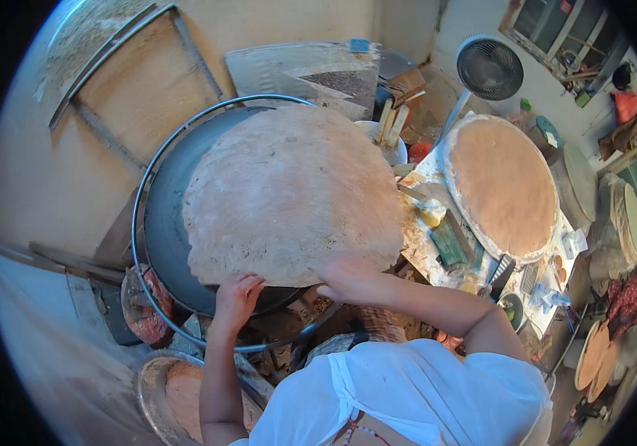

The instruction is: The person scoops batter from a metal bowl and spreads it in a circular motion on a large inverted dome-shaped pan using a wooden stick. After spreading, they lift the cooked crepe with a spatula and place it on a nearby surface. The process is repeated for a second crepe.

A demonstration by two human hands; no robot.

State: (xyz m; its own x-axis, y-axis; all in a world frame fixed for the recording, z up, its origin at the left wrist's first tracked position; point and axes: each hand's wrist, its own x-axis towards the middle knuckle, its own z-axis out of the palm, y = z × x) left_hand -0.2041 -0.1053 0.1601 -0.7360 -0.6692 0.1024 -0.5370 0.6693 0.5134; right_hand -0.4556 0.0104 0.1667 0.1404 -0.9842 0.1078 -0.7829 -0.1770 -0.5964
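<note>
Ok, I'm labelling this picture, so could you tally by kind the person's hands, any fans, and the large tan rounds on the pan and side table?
Hands: 2 (left hand, right hand)
Large tan rounds: 2 (left round, right round)
Fan: 1
Total: 5

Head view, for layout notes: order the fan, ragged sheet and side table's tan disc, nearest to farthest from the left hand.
1. Ragged sheet: edge at the left hand
2. Tan disc: to the right
3. Fan: farther, upper right
</note>
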